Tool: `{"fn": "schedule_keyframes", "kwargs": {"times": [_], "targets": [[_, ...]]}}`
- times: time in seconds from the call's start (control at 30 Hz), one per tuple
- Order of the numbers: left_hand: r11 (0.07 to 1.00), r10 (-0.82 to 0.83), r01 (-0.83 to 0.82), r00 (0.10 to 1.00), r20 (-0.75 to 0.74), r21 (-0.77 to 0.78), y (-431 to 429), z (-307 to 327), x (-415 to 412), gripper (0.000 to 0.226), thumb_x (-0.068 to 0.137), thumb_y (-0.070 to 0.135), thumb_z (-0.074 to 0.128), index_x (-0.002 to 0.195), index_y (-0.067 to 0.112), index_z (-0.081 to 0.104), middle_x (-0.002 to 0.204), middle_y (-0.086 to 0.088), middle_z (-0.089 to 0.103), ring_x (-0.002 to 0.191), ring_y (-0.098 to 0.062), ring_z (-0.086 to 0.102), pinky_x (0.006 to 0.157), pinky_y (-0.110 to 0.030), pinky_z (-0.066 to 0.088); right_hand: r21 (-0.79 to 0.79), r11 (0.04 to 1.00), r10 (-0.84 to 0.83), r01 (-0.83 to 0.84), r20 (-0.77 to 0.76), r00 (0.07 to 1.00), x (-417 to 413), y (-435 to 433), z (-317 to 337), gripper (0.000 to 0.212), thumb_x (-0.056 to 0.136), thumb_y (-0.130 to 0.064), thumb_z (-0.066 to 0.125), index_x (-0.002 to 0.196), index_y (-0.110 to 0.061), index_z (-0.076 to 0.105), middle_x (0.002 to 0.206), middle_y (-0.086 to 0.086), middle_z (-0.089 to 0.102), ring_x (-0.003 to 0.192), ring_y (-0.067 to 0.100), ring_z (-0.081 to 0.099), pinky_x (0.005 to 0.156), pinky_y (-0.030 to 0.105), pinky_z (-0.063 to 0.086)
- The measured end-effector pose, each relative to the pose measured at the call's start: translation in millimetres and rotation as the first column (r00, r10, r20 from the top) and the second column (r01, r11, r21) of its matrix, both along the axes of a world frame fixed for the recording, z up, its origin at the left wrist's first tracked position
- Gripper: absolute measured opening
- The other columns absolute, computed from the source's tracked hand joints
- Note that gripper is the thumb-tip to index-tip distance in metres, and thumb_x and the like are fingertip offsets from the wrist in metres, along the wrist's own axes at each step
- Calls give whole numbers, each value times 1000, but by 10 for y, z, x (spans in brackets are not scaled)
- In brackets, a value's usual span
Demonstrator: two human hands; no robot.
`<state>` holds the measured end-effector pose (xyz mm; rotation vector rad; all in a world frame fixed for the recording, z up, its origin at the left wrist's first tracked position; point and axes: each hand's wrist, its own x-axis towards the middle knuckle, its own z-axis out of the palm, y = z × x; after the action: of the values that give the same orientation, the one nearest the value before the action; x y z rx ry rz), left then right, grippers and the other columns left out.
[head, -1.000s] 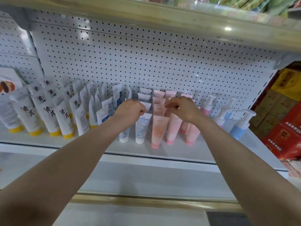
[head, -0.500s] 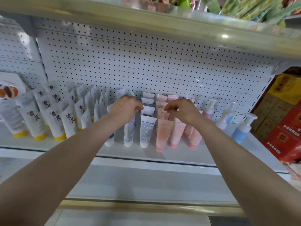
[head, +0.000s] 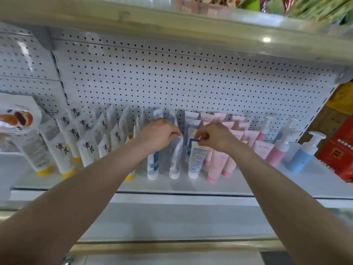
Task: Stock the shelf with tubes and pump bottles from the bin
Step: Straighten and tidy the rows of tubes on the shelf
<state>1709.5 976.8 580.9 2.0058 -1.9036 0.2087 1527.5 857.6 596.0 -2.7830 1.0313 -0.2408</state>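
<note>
Rows of tubes stand cap-down on the white shelf [head: 191, 185]. My left hand [head: 159, 133] pinches the top of a white-and-blue tube [head: 175, 161] in the front row. My right hand [head: 212, 136] pinches the crimped top of the white tube [head: 196, 159] just to its right. Another white-and-blue tube [head: 152, 165] stands left of them. Pink tubes [head: 217, 165] line up to the right. Beyond them stand pink pump bottles [head: 277, 152] and a blue pump bottle [head: 303, 155]. The bin is out of view.
White tubes with yellow caps [head: 65, 150] fill the shelf's left part. A pegboard back wall [head: 172, 77] rises behind. An upper shelf [head: 172, 18] hangs overhead. Red and yellow cartons [head: 338, 150] sit at the right. A white packet [head: 17, 117] stands at far left.
Both hands have shifted slightly left along the row, from the pink and white tubes to the white-and-blue ones. The view has tilted upward a little.
</note>
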Motion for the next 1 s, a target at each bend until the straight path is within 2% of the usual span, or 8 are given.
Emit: {"fn": "schedule_keyframes", "kwargs": {"times": [0.13, 0.23, 0.33, 0.47, 0.53, 0.63, 0.8, 1.0], "targets": [[1000, -11, 11, 1000, 20, 5, -16, -18, -46, 26, 91, 45, 56, 106, 29, 71, 101, 9, 70, 98, -14, 58, 76, -26, 45, -15, 1000, -16, 17, 14, 1000, 60, 65, -16, 30, 83, -24, 69, 111, -34, 64, 83, -14, 63, 93, 15, 62, 97, 39, 44], [999, -15, 15, 1000, -14, 42, -32, -19, -72, 35, 86, 51, 60, 109, 27, 71, 97, 9, 71, 96, -14, 60, 84, -33, 51, -3, 1000, -2, 2, 17, 1000, 75, 109, -5, 34, 84, -22, 65, 114, -38, 60, 81, -12, 62, 89, 16, 60, 79, 29, 48], [998, -2, 4, 999, -32, 70, -31, 12, -89, 32, 87, 43, 60, 113, 26, 69, 102, 8, 71, 100, -15, 61, 88, -35, 51, 4, 1000, 6, -6, -15, 1000, 81, 126, 26, 27, 89, -18, 58, 108, -36, 66, 82, -10, 59, 85, 14, 55, 72, 25, 40], [996, -13, 14, 1000, -20, 87, -20, 44, -81, 29, 91, 21, 55, 116, 26, 69, 110, 7, 71, 105, -16, 63, 90, -33, 52, 49, 999, 18, -16, -21, 1000, 50, 131, 77, 30, 88, -8, 57, 109, -26, 70, 78, -14, 59, 83, 11, 54, 78, 26, 46], [996, -16, 17, 1000, -15, 90, -4, 48, -70, 30, 91, 15, 54, 114, 25, 70, 109, 8, 71, 103, -15, 64, 89, -33, 52, 67, 996, 55, -52, -42, 998, 31, 147, 97, 31, 85, -6, 64, 109, -24, 72, 87, -9, 66, 88, 12, 58, 84, 28, 49], [996, -18, 19, 1000, -8, 86, 14, 49, -61, 27, 90, 13, 54, 107, 23, 73, 103, 7, 72, 98, -16, 65, 84, -34, 53, 45, 996, 76, -74, -65, 995, 22, 150, 99, 25, 82, -10, 70, 102, -22, 76, 97, -3, 72, 91, 13, 62, 82, 24, 49], [997, -25, 26, 1000, -16, 71, 18, 40, -51, 25, 90, 15, 57, 106, 25, 73, 105, 9, 71, 98, -14, 63, 86, -32, 52, 52, 997, 50, -48, -41, 998, 24, 136, 80, 16, 80, -17, 75, 96, -19, 77, 84, -9, 66, 78, 6, 57, 69, 16, 40], [997, -23, 26, 999, -46, 70, 27, 37, -48, 24, 89, 14, 59, 101, 27, 75, 101, 9, 71, 94, -13, 63, 84, -32, 52, 21, 999, 40, -39, -42, 998, 19, 102, 62, 14, 80, -20, 77, 94, -20, 77, 86, -8, 68, 79, 6, 57, 73, 19, 39]]}}
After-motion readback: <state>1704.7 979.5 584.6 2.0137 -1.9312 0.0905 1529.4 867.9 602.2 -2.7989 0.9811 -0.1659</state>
